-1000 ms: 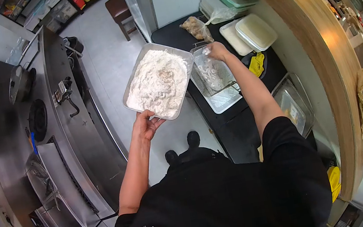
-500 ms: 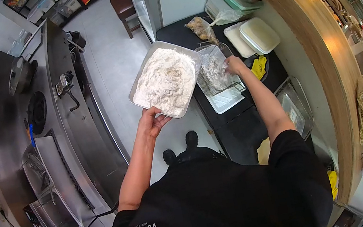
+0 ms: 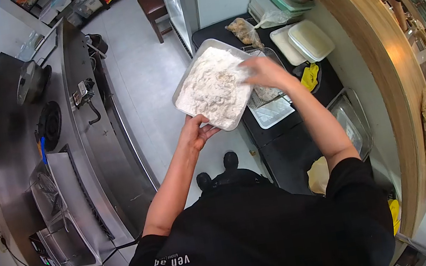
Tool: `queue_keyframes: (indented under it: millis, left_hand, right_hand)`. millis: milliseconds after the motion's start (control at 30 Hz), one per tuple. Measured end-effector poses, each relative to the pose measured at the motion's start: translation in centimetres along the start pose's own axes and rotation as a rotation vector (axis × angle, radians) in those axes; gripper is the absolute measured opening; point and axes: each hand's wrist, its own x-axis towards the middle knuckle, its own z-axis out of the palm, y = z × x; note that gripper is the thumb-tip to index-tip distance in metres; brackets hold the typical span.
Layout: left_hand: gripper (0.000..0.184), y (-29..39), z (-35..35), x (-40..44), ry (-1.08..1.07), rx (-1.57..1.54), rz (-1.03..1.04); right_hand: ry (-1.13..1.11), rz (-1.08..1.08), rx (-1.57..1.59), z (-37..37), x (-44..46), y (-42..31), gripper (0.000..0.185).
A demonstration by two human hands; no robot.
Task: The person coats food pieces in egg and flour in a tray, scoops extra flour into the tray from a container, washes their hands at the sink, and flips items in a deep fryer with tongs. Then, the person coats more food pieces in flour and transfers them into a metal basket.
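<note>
My left hand grips the near edge of a rectangular metal tray, thumb on top and fingers beneath. The tray is held in the air, full of white flour with lumpy, coated pieces in the middle. Over the tray's right side is my right hand, its whitened fingertips smeared by motion at the flour. Whether those fingers hold anything does not show. Partly behind my right hand, a wire mesh basket with flour-coated pieces rests over a white tray on the black counter.
On the right counter are a bag of brown food, white containers, a yellow cloth and a clear lidded container. A steel cooking line runs along my left. A brown stool stands ahead. Beyond the wooden ledge is another person.
My right hand has moved left from the wire basket to the flour tray. The tray stays in my left hand, and the whole view has shifted slightly.
</note>
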Motion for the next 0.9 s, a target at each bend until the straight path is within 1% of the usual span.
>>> queue_keyframes:
  millis: [33,67,133,167,233,267,300,333,400,500,567,633,667,700,767,833,900]
  left_hand:
    - [0.068,0.0,0.5,0.1,-0.005,0.005,-0.015]
    - [0.068,-0.2,0.7,0.3,-0.027,0.005,-0.007]
    - [0.068,-0.4,1.5,0.7,-0.042,0.008,-0.011]
    - [0.068,-0.7,2.0,1.0,-0.045,0.014,-0.017]
    - [0.067,-0.9,2.4,1.2,-0.050,0.016,-0.017]
    - [0.067,-1.1,2.4,1.4,-0.048,0.012,-0.032]
    - [0.067,-1.1,2.5,1.5,-0.046,0.007,-0.044]
    - [0.067,-1.0,2.4,1.7,-0.051,0.009,-0.044]
    - [0.068,-1.3,2.2,1.9,-0.069,0.019,-0.051]
    - [0.069,-1.4,2.1,2.2,-0.039,0.021,-0.059]
    - [0.068,-1.0,2.1,2.2,-0.066,0.036,-0.050]
    - [0.068,-1.7,2.3,2.4,-0.073,0.034,-0.056]
    - [0.066,-1.7,2.4,2.2,-0.044,0.032,-0.046]
    - [0.064,-1.3,2.7,2.2,-0.024,0.033,-0.028]
    - [0.063,-1.0,2.5,2.7,-0.040,0.032,-0.031]
    - [0.061,-1.1,1.8,2.5,-0.042,0.027,-0.046]
    - [0.060,-0.7,1.4,2.1,-0.020,0.031,-0.008]
  right_hand:
    - [-0.050,-0.093,-0.116,0.8,0.0,-1.9,0.053]
    - [-0.045,-0.091,-0.122,1.8,0.0,-3.5,0.053]
    - [-0.184,0.021,-0.327,3.5,0.4,-5.1,0.059]
    - [-0.181,0.021,-0.331,4.1,0.7,-4.8,0.059]
    - [-0.258,0.047,-0.304,5.5,1.8,-3.6,0.056]
    - [-0.252,0.059,-0.257,5.4,2.2,-3.5,0.048]
    - [-0.249,0.064,-0.260,4.6,2.4,-3.0,0.048]
    - [-0.219,0.045,-0.241,3.6,2.7,-2.4,0.044]
    - [-0.132,0.036,-0.179,0.4,2.4,-4.2,0.035]
    - [-0.149,0.053,-0.200,0.7,2.9,-3.3,0.040]
    - [-0.167,0.056,-0.242,-0.1,3.3,-3.4,0.039]
    - [-0.104,-0.004,-0.174,-0.6,2.9,-2.9,0.039]
    - [-0.143,0.069,-0.110,-0.8,2.8,-3.0,0.038]
    - [-0.133,0.076,-0.108,-1.6,2.5,-3.1,0.038]
    - [-0.127,0.086,-0.006,-3.6,2.4,-3.1,0.036]
    - [-0.070,0.057,0.058,-6.0,1.9,-2.5,0.031]
    - [-0.030,0.077,0.107,-7.9,0.9,-1.9,0.029]
